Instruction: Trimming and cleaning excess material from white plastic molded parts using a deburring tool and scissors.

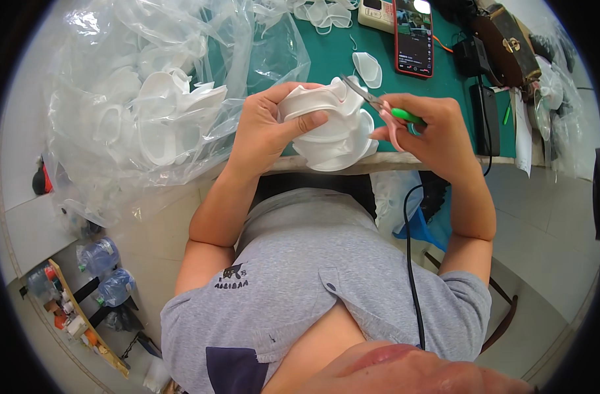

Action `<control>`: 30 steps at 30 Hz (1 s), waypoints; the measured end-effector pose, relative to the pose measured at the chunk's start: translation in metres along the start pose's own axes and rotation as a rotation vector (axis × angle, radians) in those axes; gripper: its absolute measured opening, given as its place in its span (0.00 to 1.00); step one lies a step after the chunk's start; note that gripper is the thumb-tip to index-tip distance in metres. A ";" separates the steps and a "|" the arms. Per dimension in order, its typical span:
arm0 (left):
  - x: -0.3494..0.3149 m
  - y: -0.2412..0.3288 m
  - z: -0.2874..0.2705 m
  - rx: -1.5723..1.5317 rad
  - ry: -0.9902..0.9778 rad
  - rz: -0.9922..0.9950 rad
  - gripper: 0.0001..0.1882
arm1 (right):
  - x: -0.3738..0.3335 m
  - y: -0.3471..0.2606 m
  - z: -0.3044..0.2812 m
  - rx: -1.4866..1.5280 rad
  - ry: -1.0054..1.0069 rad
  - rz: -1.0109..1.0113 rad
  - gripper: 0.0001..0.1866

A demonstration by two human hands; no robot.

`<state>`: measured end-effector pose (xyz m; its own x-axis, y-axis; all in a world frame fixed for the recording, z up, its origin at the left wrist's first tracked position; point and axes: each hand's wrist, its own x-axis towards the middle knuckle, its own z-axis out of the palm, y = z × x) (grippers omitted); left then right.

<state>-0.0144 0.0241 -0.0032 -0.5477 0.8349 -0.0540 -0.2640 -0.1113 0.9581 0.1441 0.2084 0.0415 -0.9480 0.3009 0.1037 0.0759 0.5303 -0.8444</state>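
Observation:
My left hand (267, 128) grips a stack of white moulded plastic pieces (333, 134), thumb across the top piece, at the near edge of the green table (326, 56). My right hand (431, 128) holds small scissors (378, 105) with green and pink handles. The scissor blades touch the upper rim of the white stack. Both hands hover just above the table edge, close together.
A large clear plastic bag (155, 98) full of white pieces lies to the left. A phone in a red case (413, 36), a loose white piece (367, 69), black chargers (487, 115) and a brown case (507, 43) sit farther back. Water bottles (106, 272) stand on the floor at lower left.

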 end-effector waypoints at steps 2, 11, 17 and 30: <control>-0.001 0.001 -0.001 0.010 0.006 -0.010 0.19 | -0.004 -0.003 -0.007 -0.234 -0.068 -0.048 0.10; 0.000 0.002 0.004 0.072 0.053 0.020 0.19 | -0.009 -0.007 -0.006 -0.146 -0.171 0.180 0.10; -0.002 0.003 0.004 0.066 0.047 0.028 0.19 | -0.008 -0.011 -0.006 -0.088 -0.178 0.192 0.10; -0.003 0.003 0.004 -0.015 0.033 -0.027 0.20 | -0.008 -0.006 -0.003 -0.108 -0.128 0.127 0.10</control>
<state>-0.0106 0.0234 0.0004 -0.5661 0.8195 -0.0896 -0.2907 -0.0967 0.9519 0.1524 0.2046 0.0473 -0.9596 0.2714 -0.0738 0.2240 0.5786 -0.7842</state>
